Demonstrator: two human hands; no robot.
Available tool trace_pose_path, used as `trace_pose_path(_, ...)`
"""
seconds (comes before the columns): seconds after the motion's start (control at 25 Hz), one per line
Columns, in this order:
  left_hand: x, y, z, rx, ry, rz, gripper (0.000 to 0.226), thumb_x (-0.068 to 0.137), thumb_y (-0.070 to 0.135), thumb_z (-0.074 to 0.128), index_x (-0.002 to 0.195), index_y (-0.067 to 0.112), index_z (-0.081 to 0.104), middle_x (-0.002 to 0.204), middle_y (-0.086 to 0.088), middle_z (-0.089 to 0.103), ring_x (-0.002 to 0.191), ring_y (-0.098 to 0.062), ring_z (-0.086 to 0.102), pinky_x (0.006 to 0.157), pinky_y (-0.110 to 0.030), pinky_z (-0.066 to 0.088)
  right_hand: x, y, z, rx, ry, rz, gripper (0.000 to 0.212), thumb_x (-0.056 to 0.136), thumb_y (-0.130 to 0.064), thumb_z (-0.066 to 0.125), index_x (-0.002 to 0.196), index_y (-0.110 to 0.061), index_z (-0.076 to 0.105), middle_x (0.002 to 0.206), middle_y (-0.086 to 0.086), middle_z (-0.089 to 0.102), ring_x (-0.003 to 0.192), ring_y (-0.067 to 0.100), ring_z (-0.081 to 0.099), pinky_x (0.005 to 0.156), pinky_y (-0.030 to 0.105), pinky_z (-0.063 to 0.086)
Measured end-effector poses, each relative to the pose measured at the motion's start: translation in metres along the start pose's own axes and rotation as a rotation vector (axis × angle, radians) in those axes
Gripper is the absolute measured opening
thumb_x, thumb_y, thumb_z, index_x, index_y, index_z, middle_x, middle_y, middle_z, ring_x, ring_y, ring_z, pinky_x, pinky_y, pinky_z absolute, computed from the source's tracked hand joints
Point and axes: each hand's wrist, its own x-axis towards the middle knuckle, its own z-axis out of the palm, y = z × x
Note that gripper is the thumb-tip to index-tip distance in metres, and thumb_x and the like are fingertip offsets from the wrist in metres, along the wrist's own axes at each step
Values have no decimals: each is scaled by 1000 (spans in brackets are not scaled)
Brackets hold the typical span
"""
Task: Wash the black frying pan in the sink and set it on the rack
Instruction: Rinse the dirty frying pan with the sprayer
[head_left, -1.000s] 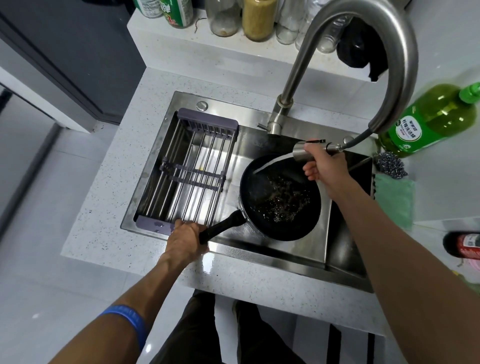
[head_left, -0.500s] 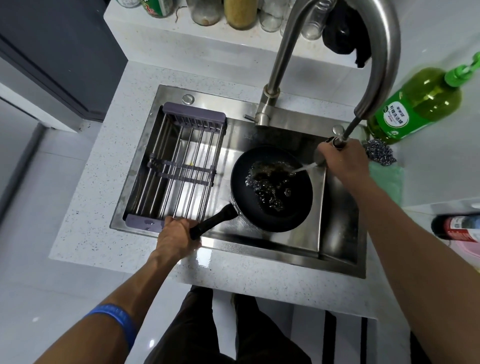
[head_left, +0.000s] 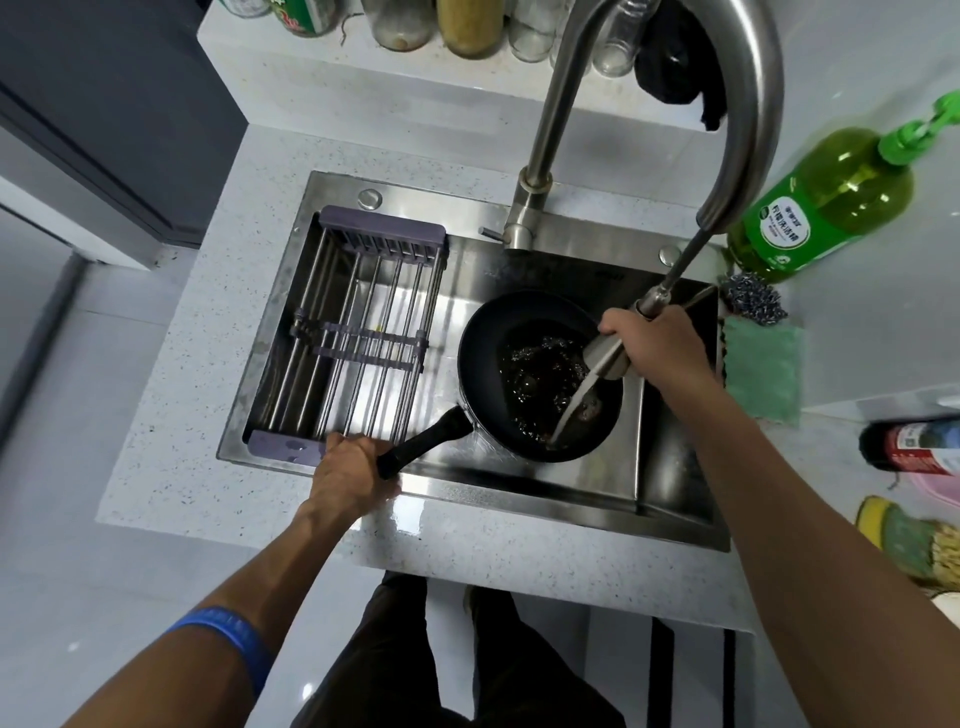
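Black round frying pan (head_left: 519, 374) sits in the stainless steel sink (head_left: 571, 488), beside the metal-bar rack (head_left: 358, 332). Left hand (head_left: 348, 478) grips its black handle (head_left: 423, 441); right hand (head_left: 660, 345) grips the pull-out steel faucet sprayer (head_left: 605, 358), streaming water into the pan.

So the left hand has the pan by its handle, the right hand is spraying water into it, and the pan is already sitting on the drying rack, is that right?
Not quite. The head view shows the black frying pan still in the sink basin, to the right of the rack, not on it. The rest holds: the left hand grips the handle and the right hand holds the sprayer, sending water into the pan.
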Motion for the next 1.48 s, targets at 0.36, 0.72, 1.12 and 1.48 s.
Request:
trace_pose_path(0.36,1,-2,4,-13,29,11,30,79,32,75,108,28,66,86,4,58,107,-21,42,91,-30,40,-1,-27,29,380,-240,31,45,80,-41,69,89,2,71,48,8,54,38,16,43,39,20,31)
trace_pose_path(0.72,4,-3,6,1,23,23,32,80,34,74,110,28,66,88,5,60,108,-21,43,94,-30,38,8,-38,47,451,-112,13,43,81,-43,71,100,-5,65,53,4,62,43,12,54,43,24,43)
trace_pose_path(1.12,5,-5,7,3,8,27,33,80,35,74,112,32,66,87,9,63,108,-20,44,97,-31,37,22,-31,26,380,-30,-112,13,85,-35,70,79,-23,68,52,0,60,42,7,53,45,19,44)
trace_pose_path(1.48,4,-4,6,-19,19,-16,35,80,33,74,114,27,66,91,3,60,108,-19,37,89,-30,42,44,-18,-3,152,18,-277,28,72,-33,70,78,-5,66,60,5,64,54,10,57,54,28,49)
